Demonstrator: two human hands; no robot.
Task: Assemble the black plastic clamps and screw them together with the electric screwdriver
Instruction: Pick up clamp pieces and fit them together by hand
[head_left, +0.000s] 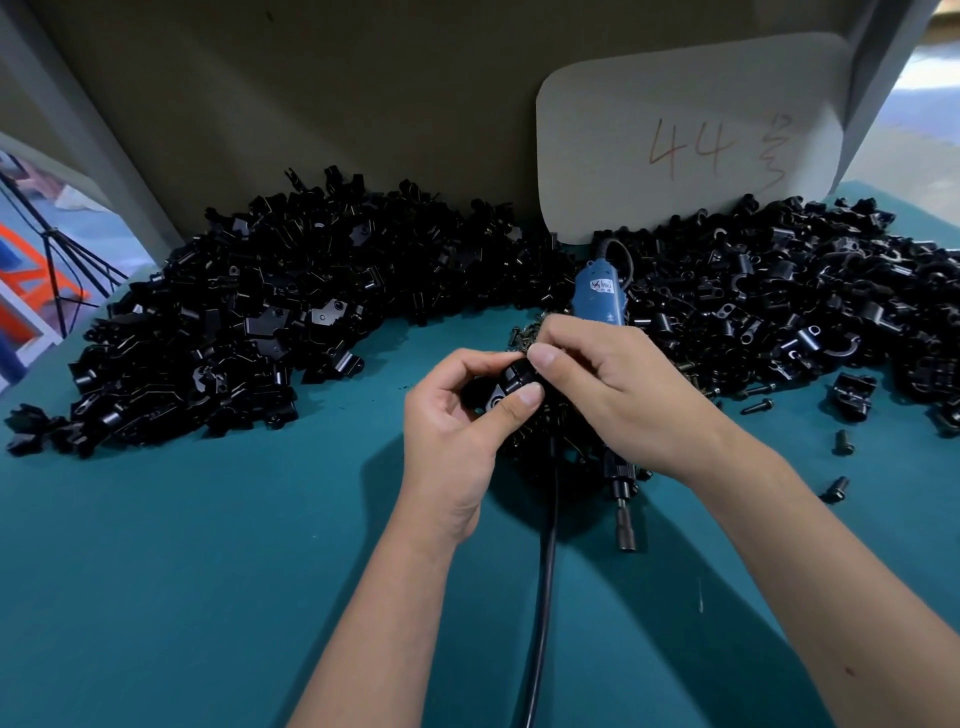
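Observation:
A black plastic clamp (506, 387) is held above the teal table between both hands. My left hand (457, 426) grips it from the left, thumb pressed on its front. My right hand (618, 395) pinches its right end with thumb and fingers. The blue electric screwdriver (597, 296) lies on the table behind and under my right hand, and its black bit (625, 519) points toward me. A heap of small dark screws (550, 431) lies beneath the hands, partly hidden.
A big pile of black clamp parts (249, 332) lies at the left and another pile (789, 291) at the right. Loose screws (841, 441) and one assembled clamp (852, 397) lie right of my right arm. A black cable (543, 597) runs toward me. A white card (691, 135) leans at the back.

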